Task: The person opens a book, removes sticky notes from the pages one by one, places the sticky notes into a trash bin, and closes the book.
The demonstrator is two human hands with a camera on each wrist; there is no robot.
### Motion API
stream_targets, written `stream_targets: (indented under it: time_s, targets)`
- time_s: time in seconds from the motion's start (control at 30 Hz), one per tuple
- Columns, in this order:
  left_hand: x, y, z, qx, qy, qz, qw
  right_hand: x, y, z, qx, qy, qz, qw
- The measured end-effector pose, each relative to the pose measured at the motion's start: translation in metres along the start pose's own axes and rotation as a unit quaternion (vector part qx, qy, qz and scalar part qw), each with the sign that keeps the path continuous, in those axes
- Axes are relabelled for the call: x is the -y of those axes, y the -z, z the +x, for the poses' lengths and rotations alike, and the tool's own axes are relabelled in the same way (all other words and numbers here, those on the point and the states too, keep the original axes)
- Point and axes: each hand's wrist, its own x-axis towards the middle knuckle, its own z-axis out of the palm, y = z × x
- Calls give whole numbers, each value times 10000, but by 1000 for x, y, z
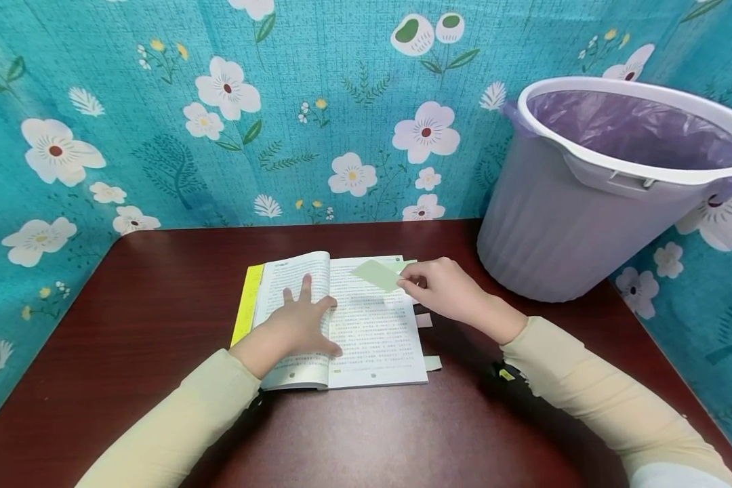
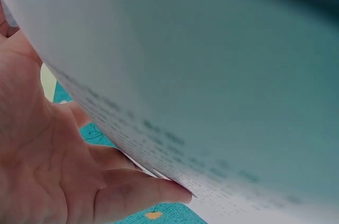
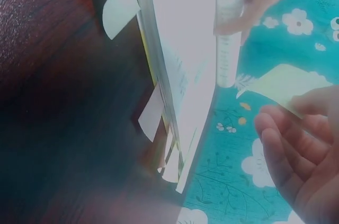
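Curving slightly, a pale green slip (image 1: 375,276) hangs over the open book (image 1: 375,339).

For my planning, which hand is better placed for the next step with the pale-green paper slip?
Probably the right hand: it pinches the slip, while the left hand is spread over the open white-paged book.

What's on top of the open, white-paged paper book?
The bare left hand lies across the left page. The pale green paper note, pinched in the bare right hand, hangs above the right page. What hands and note cover in the head view cannot be seen.
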Motion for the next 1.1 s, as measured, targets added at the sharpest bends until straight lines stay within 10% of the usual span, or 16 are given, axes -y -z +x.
stream_targets:
  time_s: [1.1]
  targets:
    - [1,-1,1,-10,-4,9,10000,3,59,-15,-138,-935,838,9920]
